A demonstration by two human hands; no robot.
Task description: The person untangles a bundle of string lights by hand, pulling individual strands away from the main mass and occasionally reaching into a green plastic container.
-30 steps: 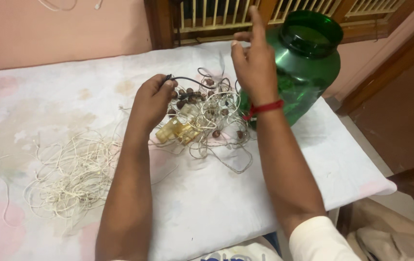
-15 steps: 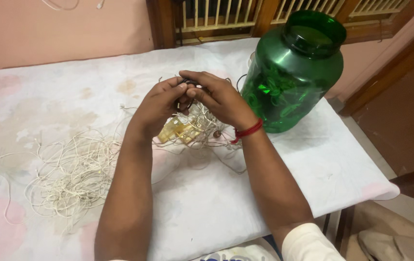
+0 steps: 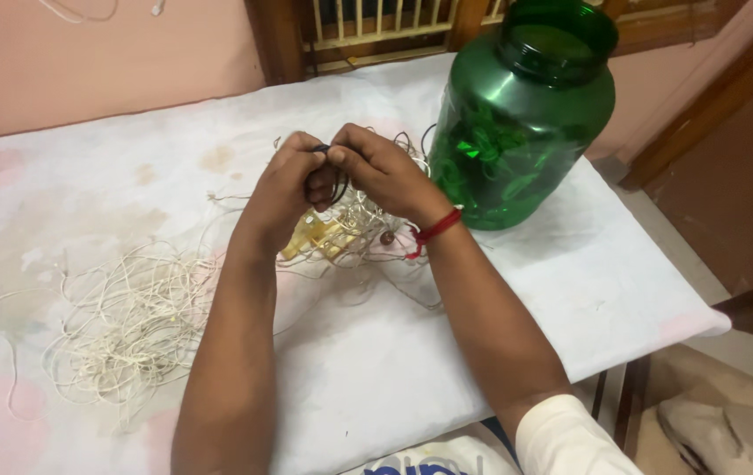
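head view | white stained tablecloth (image 3: pixel 500 290) | pink wall (image 3: pixel 86 62) | both hands' fingers (image 3: pixel 306 149) pinching black cord (image 3: pixel 319 149)

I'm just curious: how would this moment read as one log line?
left hand: pinching black cord | right hand: pinching same cord | below: wire tangle | right: green jar

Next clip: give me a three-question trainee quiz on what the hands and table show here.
1. True or false: the green jar has a lid on.
2. What do the left hand and right hand pinch between them: A) a black cord, B) a spoon, C) a cloth?
3. On which side of the left arm does the loose pile of pale string lie?

Key:
1. False; its mouth is open.
2. A.
3. Its left, on the white table cover.
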